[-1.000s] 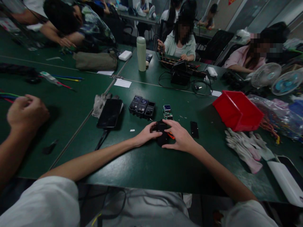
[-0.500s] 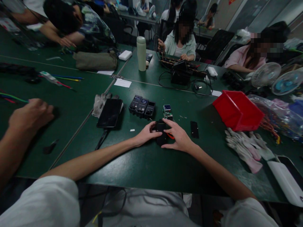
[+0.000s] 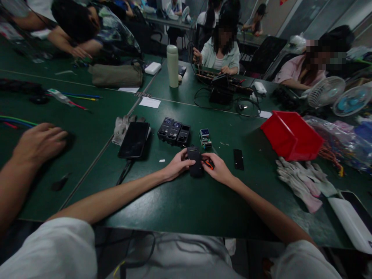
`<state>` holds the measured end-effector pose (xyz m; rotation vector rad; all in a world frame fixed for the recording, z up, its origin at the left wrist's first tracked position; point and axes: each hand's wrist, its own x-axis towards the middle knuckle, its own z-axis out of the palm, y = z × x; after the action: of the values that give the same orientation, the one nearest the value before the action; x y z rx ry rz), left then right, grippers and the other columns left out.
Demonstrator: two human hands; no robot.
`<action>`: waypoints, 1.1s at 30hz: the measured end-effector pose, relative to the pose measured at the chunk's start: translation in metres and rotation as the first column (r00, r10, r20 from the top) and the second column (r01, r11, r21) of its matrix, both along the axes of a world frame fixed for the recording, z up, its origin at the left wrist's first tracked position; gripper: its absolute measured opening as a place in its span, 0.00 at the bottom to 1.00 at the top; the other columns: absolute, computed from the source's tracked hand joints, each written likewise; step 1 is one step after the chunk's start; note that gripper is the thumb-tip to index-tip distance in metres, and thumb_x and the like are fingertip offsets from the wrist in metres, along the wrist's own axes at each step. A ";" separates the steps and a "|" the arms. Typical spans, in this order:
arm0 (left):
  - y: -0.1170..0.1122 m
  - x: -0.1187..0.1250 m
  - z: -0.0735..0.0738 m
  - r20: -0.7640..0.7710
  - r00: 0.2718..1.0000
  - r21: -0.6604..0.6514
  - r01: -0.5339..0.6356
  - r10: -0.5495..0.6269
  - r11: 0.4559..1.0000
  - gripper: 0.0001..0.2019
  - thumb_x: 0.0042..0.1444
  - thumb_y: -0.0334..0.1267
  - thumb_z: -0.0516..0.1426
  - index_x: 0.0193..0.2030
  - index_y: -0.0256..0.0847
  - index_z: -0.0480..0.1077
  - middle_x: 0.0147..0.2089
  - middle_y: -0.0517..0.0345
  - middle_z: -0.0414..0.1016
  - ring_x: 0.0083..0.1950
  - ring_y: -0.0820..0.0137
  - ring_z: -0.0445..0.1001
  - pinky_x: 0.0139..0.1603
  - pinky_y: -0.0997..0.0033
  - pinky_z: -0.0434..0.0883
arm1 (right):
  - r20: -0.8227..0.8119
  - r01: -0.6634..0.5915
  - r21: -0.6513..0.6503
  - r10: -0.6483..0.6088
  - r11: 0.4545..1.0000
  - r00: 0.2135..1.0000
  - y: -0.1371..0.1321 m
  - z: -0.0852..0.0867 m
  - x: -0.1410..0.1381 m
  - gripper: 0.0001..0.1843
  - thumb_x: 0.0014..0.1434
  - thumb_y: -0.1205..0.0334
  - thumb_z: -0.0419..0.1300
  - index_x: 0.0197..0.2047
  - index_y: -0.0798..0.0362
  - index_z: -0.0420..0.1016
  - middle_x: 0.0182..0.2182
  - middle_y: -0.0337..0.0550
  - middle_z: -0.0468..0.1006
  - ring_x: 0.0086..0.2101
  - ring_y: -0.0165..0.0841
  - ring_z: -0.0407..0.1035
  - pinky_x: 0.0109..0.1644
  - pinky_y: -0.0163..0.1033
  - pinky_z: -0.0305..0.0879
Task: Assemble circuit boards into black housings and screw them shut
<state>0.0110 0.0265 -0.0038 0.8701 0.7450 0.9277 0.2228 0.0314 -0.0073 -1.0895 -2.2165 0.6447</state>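
My left hand [image 3: 176, 166] grips the left side of a small black box-shaped device [image 3: 194, 166] that lies on the green table [image 3: 186, 201]. From the right, my right hand [image 3: 217, 169] has its fingers curled round an orange-handled tool [image 3: 208, 164] and its fingertips rest against the device. Just beyond the device stand a row of black modules [image 3: 174, 131] and a small green circuit module [image 3: 205, 138]. A flat black strip [image 3: 238, 159] lies to the right of my right hand.
A black phone [image 3: 134, 139] on a grey glove lies to the left. A red bin [image 3: 291, 135], white gloves [image 3: 302, 180] and a white box [image 3: 350, 223] are on the right. Another person's hand [image 3: 37, 141] rests at the left; several people sit across the table.
My right hand has drawn back off the top of the black device, uncovering it, and now curls round the orange tool. The other person's hand at left has opened and settled flat on the table.
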 end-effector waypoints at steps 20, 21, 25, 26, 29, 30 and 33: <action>-0.013 0.000 0.004 -0.170 0.981 0.440 -0.009 0.093 0.898 0.31 0.44 0.39 0.67 0.54 0.42 0.59 0.52 0.51 0.69 0.56 0.63 0.70 0.58 0.62 0.67 | -0.403 0.081 -0.388 -0.248 0.918 0.881 -0.011 0.009 -0.005 0.18 0.55 0.50 0.62 0.44 0.51 0.67 0.23 0.33 0.63 0.22 0.27 0.60 0.26 0.34 0.60; -0.012 0.000 0.004 -0.169 0.979 0.442 -0.027 0.112 0.897 0.31 0.44 0.39 0.67 0.54 0.42 0.59 0.52 0.51 0.69 0.56 0.63 0.70 0.57 0.62 0.67 | -0.395 0.040 -0.413 -0.219 0.910 0.892 -0.010 0.010 -0.004 0.20 0.53 0.49 0.63 0.44 0.52 0.68 0.22 0.32 0.62 0.21 0.27 0.59 0.26 0.34 0.59; -0.010 -0.001 0.001 -0.143 0.978 0.398 -0.085 0.153 0.913 0.31 0.45 0.42 0.66 0.54 0.44 0.57 0.52 0.52 0.68 0.54 0.64 0.71 0.54 0.63 0.69 | -0.357 -0.066 -0.468 -0.120 0.881 0.926 -0.007 0.012 -0.004 0.30 0.45 0.49 0.69 0.48 0.54 0.71 0.23 0.33 0.67 0.23 0.28 0.63 0.27 0.34 0.61; -0.009 -0.002 0.001 -0.137 0.976 0.399 -0.103 0.170 0.911 0.31 0.45 0.42 0.66 0.53 0.44 0.57 0.53 0.52 0.68 0.54 0.65 0.71 0.53 0.64 0.69 | -0.345 -0.075 -0.465 -0.103 0.882 0.933 -0.007 0.013 -0.004 0.32 0.44 0.50 0.70 0.50 0.54 0.70 0.26 0.35 0.70 0.26 0.30 0.66 0.29 0.35 0.63; -0.009 -0.003 0.003 -0.146 0.961 0.437 -0.151 0.236 0.887 0.31 0.46 0.42 0.66 0.53 0.45 0.56 0.52 0.53 0.67 0.52 0.66 0.70 0.52 0.66 0.69 | -0.295 -0.069 -0.426 -0.066 0.902 0.953 -0.009 0.012 -0.006 0.32 0.43 0.52 0.71 0.50 0.54 0.71 0.38 0.42 0.75 0.35 0.35 0.71 0.37 0.38 0.68; -0.009 -0.004 0.004 -0.157 0.955 0.451 -0.157 0.252 0.878 0.31 0.46 0.42 0.66 0.54 0.45 0.56 0.51 0.53 0.67 0.52 0.66 0.70 0.52 0.67 0.68 | -0.274 -0.063 -0.418 -0.059 0.906 0.960 -0.009 0.012 -0.007 0.30 0.44 0.52 0.70 0.49 0.54 0.71 0.39 0.43 0.76 0.37 0.35 0.71 0.38 0.39 0.68; -0.009 -0.005 0.005 -0.208 0.939 0.492 -0.141 0.274 0.859 0.32 0.47 0.41 0.65 0.56 0.43 0.56 0.50 0.53 0.67 0.51 0.66 0.69 0.53 0.66 0.67 | -0.245 -0.031 -0.418 -0.080 0.908 0.966 -0.010 0.013 -0.007 0.26 0.47 0.53 0.68 0.47 0.54 0.72 0.36 0.41 0.76 0.33 0.33 0.71 0.36 0.38 0.68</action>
<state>0.0061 0.0177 0.0015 1.3887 0.8787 1.2289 0.2162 0.0216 0.0059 -1.1574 -1.8813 1.2212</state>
